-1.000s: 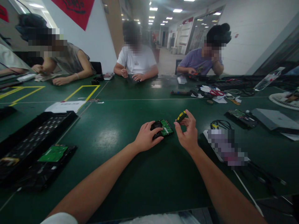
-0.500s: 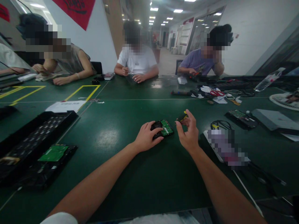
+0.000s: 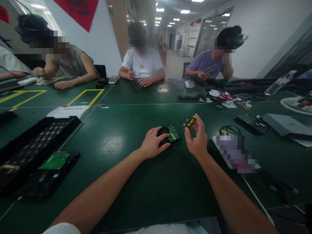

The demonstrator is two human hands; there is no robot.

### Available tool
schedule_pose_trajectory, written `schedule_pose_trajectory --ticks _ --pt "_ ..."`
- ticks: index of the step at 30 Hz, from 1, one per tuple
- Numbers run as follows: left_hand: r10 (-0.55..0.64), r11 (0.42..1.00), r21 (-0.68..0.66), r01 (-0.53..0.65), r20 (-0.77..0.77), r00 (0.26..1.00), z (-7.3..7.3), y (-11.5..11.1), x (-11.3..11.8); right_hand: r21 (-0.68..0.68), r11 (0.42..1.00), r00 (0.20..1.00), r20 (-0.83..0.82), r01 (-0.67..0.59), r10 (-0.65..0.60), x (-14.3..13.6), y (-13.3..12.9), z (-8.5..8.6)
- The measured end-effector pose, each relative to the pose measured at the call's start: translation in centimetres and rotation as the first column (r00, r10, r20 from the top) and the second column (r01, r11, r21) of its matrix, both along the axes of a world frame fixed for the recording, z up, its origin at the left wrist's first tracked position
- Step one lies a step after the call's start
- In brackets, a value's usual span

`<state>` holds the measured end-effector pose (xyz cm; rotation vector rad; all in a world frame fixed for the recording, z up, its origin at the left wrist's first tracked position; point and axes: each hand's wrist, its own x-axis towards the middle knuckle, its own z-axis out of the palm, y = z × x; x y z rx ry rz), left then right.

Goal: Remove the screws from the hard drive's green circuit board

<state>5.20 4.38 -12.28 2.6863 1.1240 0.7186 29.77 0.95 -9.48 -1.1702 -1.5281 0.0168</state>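
A hard drive (image 3: 175, 133) lies on the green table with its circuit board facing up. My left hand (image 3: 153, 143) grips it from the left, fingers over its far side and thumb along the near edge. Between the fingertips of my right hand (image 3: 198, 140) is a small screwdriver (image 3: 190, 122) with a black and yellow handle. Its thin shaft slants down left to the right edge of the drive; whether the tip sits in a screw is too small to tell.
At left lie a long black casing (image 3: 46, 139) and another drive with a green board (image 3: 55, 161). On the right are a white-edged device (image 3: 220, 151) with cables, one more drive (image 3: 251, 123) and a grey metal box (image 3: 287, 125). Several people sit across the table.
The screwdriver handle has turned in my right fingers, so its yellow patches now face me. My left hand and the hard drive have stayed in place.
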Motion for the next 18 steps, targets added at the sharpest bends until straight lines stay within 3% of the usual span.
schedule_pose_trajectory --ticks 11,18 --pt "-0.004 1.0 0.012 0.004 0.018 1.0 -0.26 0.11 0.03 0.032 0.997 0.998 -0.003 0.071 -0.071 -0.17 -0.02 -0.01" --pt "0.005 1.0 0.012 -0.005 0.008 1.0 -0.19 0.03 0.08 -0.003 0.999 0.997 -0.061 -0.042 0.041 -0.25 -0.1 -0.23"
